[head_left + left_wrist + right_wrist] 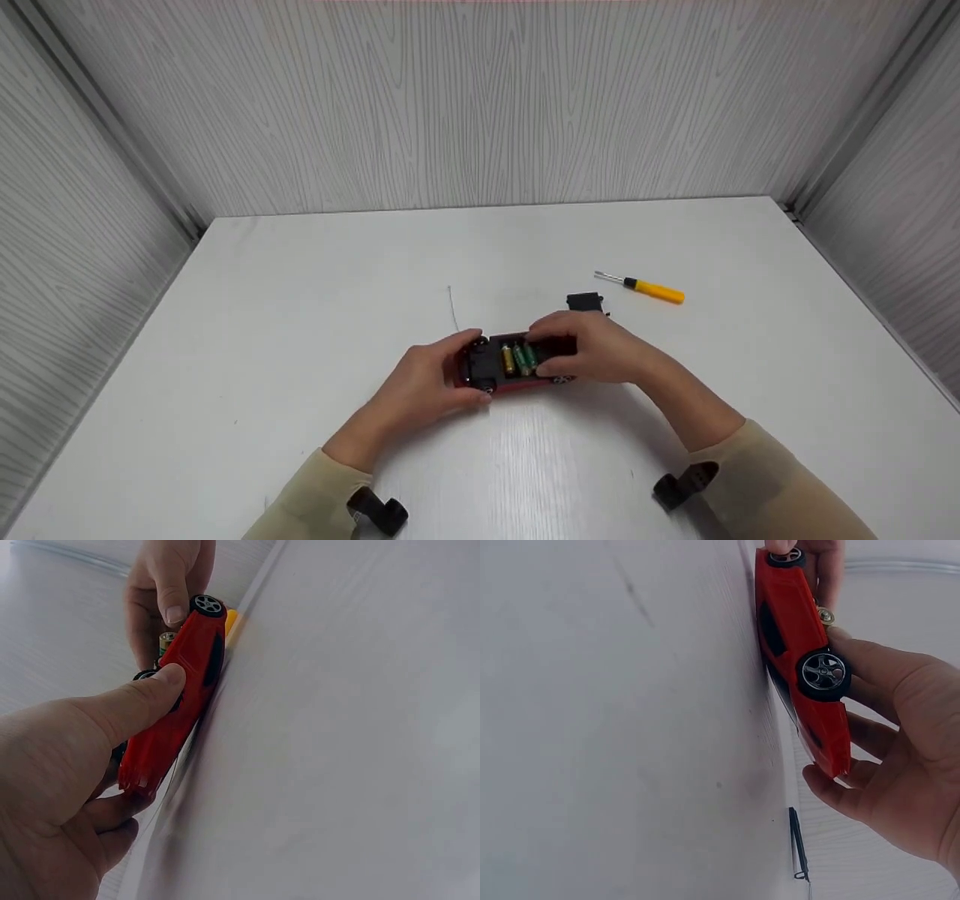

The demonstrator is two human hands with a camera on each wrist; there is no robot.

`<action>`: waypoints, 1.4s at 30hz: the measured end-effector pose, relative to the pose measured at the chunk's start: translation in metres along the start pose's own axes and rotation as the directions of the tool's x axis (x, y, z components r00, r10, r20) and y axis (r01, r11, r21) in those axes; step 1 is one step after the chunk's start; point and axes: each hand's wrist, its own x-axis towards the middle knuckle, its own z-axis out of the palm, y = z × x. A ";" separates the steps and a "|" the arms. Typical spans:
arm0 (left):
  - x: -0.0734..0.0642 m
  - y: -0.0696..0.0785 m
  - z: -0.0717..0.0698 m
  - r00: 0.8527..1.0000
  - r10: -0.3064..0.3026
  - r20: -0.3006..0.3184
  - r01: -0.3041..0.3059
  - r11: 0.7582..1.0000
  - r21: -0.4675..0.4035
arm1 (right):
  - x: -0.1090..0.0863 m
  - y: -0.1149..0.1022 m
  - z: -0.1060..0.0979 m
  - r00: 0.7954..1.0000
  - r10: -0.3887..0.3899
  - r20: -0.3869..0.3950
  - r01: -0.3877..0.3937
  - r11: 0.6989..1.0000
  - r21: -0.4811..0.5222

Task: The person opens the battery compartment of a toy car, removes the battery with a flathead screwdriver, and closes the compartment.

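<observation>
My left hand [424,379] grips one end of the red toy car [486,363], wheels up at the white table [315,292], a gold battery [508,360] and two green batteries [532,355] in its underside. My right thumb and fingers curve over the green ones, though I can't tell whether my right hand [604,349] pinches one; just beyond lie a black cover [584,301] and a yellow screwdriver [658,291].

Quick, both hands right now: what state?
Left hand: holding the red toy car.
Right hand: at a green battery in the car; whether it grips it cannot be told.
</observation>
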 end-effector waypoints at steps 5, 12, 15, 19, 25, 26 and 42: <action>0.000 0.002 -0.001 1.000 -0.010 0.007 0.010 1.000 0.009 | 0.002 -0.003 -0.001 1.000 -0.009 0.012 0.009 0.999 -0.038; 0.000 0.002 -0.001 1.000 -0.013 0.007 0.013 1.000 0.008 | 0.005 -0.005 -0.003 0.999 -0.012 0.030 0.015 0.996 -0.086; 0.000 0.002 -0.002 1.000 -0.016 0.006 0.016 1.000 0.005 | 0.006 -0.005 -0.003 0.999 -0.025 0.033 0.028 0.995 -0.092; -0.001 0.002 -0.002 1.000 0.000 -0.003 0.000 1.000 0.005 | 0.007 -0.005 -0.002 0.998 -0.049 0.031 0.051 0.995 -0.087; -0.001 0.002 -0.002 1.000 0.010 -0.010 -0.010 1.000 -0.004 | 0.008 -0.005 -0.002 0.998 -0.048 0.034 0.051 0.995 -0.087; -0.001 0.002 -0.002 1.000 0.007 -0.009 -0.007 1.000 -0.007 | 0.009 -0.005 -0.003 0.998 -0.044 0.036 0.047 0.995 -0.087; 0.000 0.003 0.000 1.000 0.017 -0.010 -0.017 1.000 0.000 | 0.008 -0.001 -0.008 0.996 -0.049 0.078 0.056 0.994 -0.091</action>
